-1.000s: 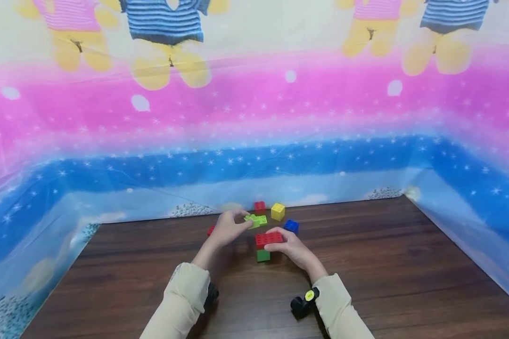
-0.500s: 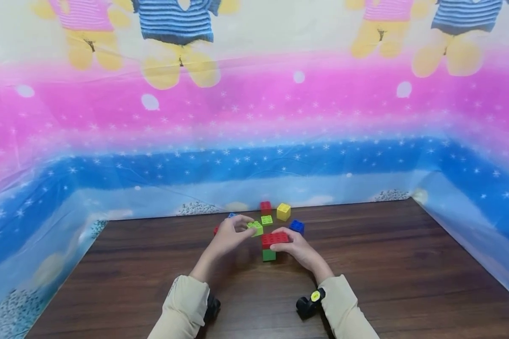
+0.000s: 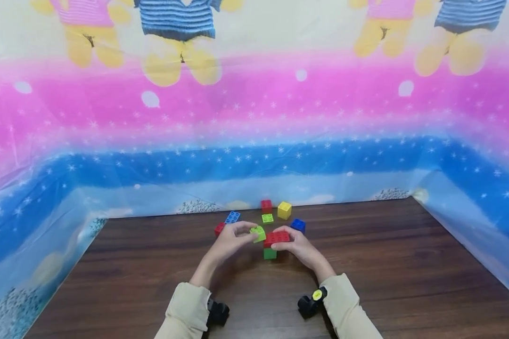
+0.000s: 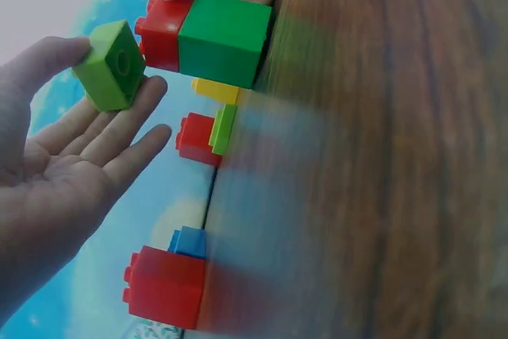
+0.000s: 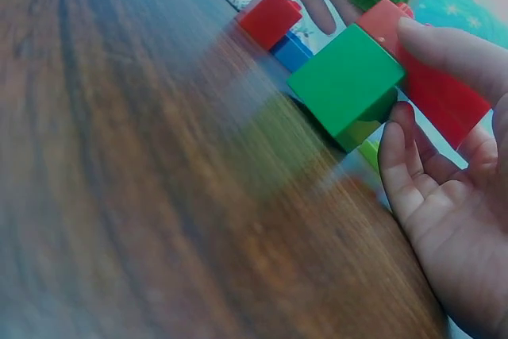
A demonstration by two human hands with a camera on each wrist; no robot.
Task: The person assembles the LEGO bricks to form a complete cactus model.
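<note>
My left hand [image 3: 228,243] pinches a lime green toy building brick [image 3: 258,234] between thumb and fingers, just left of the red brick. In the left wrist view that lime brick [image 4: 109,65] is tilted, its hollow underside partly showing. A long red brick [image 3: 276,238] is in the grip of my right hand [image 3: 298,248], thumb on the near side. Beneath its left end sits a dark green brick [image 3: 270,254], attached to it and low over the table. The right wrist view shows the green brick [image 5: 347,81] close to my right fingertips.
Behind the hands stand a red brick [image 3: 266,205], a thin lime brick [image 3: 267,218], a yellow brick [image 3: 284,210] and a blue brick [image 3: 298,225]. To the left are a light blue brick [image 3: 233,216] and another red brick [image 3: 219,229]. A printed cloth [image 3: 246,165] borders the wooden table [image 3: 386,263].
My left hand has brought the lime brick away from the thin lime one, nearer to me and up to the red brick. The light blue brick has come into view. My right hand keeps its grip.
</note>
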